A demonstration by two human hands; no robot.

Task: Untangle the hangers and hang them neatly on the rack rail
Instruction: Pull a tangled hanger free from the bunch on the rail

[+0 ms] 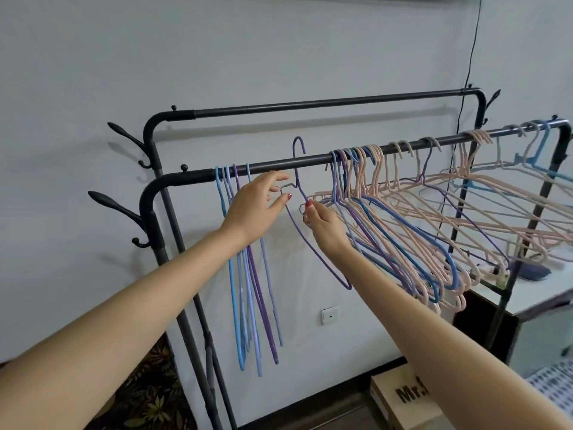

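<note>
A purple hanger (pixel 313 240) is in the middle of the frame, in front of the near rack rail (pixel 279 165). Its hook rises above the rail and is not hung on it. The right hand (pixel 325 226) pinches the wire of this hanger just below the neck, with the thumb and the fingers (pixel 308 205) closed on it. The left hand (pixel 254 206) is just beside it on the left; its fingers (pixel 279 185) are loosely spread and touch the bend of the wire near the neck, though I cannot tell if they hold it.

On the left part of the rail, four hangers (pixel 248 274) in blue and purple hang straight down, close together. To the right of the hands, a tangled bunch of hangers (pixel 418 231) in pink, blue and purple hangs crowded on the rail, reaching to the right edge of the frame.

Behind is a second rail (pixel 325 103) of the black rack, and a pale wall (pixel 217 57). A cardboard box (pixel 403 398) lies at the bottom right.
</note>
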